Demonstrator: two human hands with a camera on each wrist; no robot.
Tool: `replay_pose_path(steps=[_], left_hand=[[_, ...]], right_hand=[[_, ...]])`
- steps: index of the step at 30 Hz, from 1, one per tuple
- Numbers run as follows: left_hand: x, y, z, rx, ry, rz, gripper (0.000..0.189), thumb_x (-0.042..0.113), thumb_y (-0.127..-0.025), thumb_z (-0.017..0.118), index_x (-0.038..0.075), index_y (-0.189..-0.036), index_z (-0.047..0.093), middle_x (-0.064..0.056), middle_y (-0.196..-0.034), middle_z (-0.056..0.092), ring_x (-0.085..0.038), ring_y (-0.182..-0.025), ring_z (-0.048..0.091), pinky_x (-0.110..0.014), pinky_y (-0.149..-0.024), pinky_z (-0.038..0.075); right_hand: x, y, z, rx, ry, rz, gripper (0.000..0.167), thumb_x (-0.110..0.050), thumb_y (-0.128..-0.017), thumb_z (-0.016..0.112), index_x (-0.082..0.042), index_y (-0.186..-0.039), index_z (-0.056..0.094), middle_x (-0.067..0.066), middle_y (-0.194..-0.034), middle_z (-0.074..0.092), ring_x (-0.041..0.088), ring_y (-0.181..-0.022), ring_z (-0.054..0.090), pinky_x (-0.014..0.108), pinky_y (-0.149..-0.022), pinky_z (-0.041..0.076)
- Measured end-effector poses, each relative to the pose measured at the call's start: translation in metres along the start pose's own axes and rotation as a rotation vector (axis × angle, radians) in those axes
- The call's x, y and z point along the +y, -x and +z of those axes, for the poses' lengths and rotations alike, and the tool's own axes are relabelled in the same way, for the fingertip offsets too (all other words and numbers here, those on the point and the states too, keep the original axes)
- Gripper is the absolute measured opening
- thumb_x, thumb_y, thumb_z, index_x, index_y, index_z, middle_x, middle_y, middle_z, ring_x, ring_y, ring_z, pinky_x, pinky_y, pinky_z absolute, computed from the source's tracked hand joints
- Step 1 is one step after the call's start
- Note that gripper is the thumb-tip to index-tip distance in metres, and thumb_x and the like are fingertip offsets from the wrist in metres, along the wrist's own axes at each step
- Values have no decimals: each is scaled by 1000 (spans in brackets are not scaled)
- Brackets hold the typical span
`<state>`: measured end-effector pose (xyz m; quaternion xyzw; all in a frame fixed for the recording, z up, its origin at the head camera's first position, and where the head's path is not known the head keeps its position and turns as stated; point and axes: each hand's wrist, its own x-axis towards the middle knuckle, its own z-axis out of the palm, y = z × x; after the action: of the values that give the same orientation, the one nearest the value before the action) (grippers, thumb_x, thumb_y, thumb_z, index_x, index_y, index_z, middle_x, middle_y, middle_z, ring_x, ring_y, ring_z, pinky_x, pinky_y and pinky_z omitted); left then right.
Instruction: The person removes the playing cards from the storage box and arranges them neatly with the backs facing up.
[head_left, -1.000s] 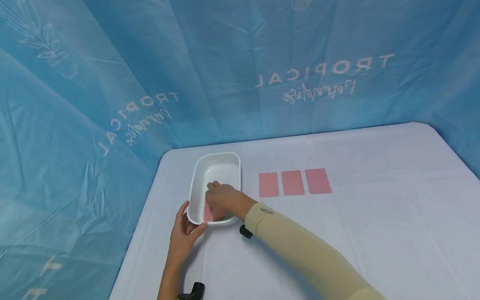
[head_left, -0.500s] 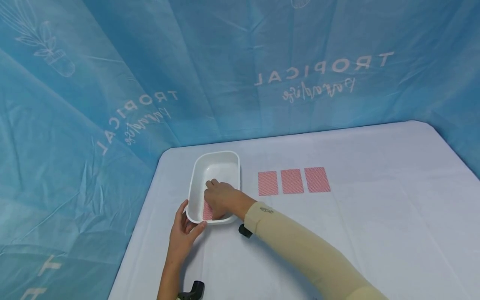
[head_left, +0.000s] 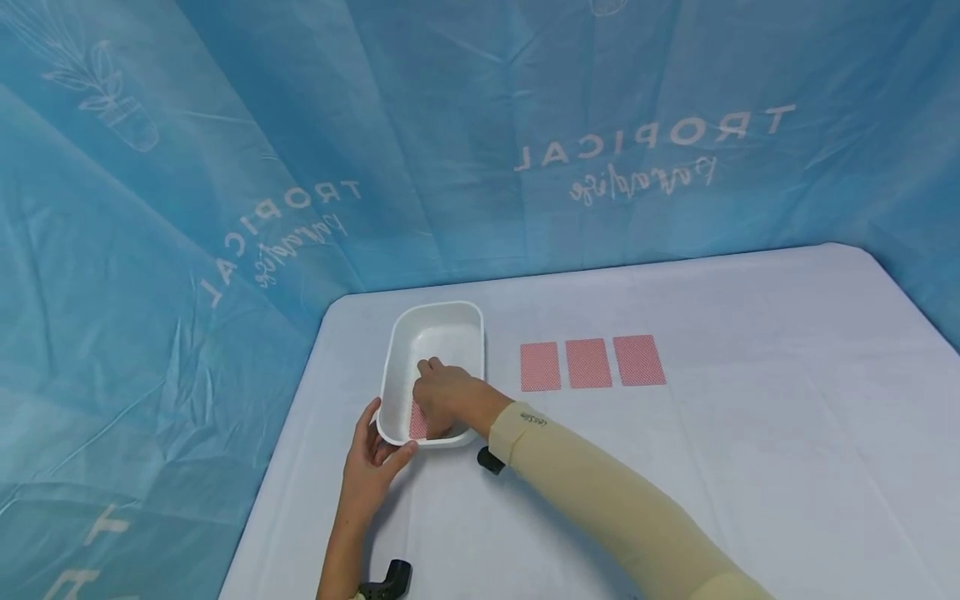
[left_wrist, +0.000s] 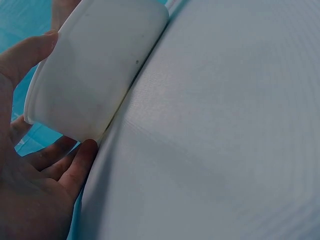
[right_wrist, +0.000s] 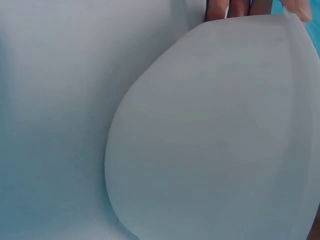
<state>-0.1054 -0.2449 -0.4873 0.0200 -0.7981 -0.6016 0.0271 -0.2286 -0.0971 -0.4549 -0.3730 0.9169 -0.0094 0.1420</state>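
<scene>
A white plastic tub (head_left: 448,338) stands at the left of the table in the head view. At its near left corner my left hand (head_left: 365,475) grips it, the thumb on the rim and the other fingers against the outer wall. My right hand (head_left: 447,395) reaches down into the tub, knuckles up, over a red-patterned playing card (head_left: 417,423) seen face down beside it. The fingertips are hidden, so I cannot tell whether they pinch that card. The left wrist view shows the tub's outer wall (left_wrist: 95,70); the right wrist view shows it too, with left fingers (right_wrist: 240,7) at the top.
Right of the tub, three face-down playing cards lie in a row: a left card (head_left: 539,367), a middle card (head_left: 588,363) and a right card (head_left: 639,360). A white cloth (head_left: 750,467) covers the table. Blue printed curtains (head_left: 465,167) hang behind and at the left.
</scene>
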Motion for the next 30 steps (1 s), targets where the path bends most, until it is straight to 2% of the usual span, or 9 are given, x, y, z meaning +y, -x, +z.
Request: replay_pose_path(steps=[4,7,14,24,30], left_hand=[[-14,-4,0,19,-1,-7,86,20,-81,79,26,-150,28,-10,-146,39,-29,-124,50,-25,-90,50],[-18,-4,0,24,-7,9,85,21,-81,79,28,-150,29,-10,-146,39,-29,-123,51,-26,-90,51],[-19,-5,-1,21,11,15,85,21,-82,79,29,-149,29,-10,-146,39,-30,-122,52,-28,-88,52],[-20,-4,0,36,5,9,84,21,-81,79,29,-149,30,-10,-145,41,-29,-121,52,-28,-89,51],[-19,-4,0,38,-11,14,85,21,-81,79,30,-149,30,-10,-144,41,-28,-121,52,-27,-89,51]], right_hand=[[0,1,0,8,5,-4,62,-57,-67,79,-15,-111,66,5,-117,47,18,-101,40,28,-80,47],[1,2,-1,18,19,-7,66,-58,-67,78,-14,-114,65,5,-114,47,18,-100,40,28,-79,48],[3,3,-3,23,25,-18,59,-59,-67,78,-16,-107,66,4,-114,46,18,-99,40,29,-78,47],[5,5,-5,25,45,-14,60,-59,-67,78,-16,-107,65,4,-115,46,18,-101,40,29,-79,47],[6,10,-10,27,5,-3,58,-55,-65,81,-16,-106,64,3,-115,46,17,-101,40,28,-78,47]])
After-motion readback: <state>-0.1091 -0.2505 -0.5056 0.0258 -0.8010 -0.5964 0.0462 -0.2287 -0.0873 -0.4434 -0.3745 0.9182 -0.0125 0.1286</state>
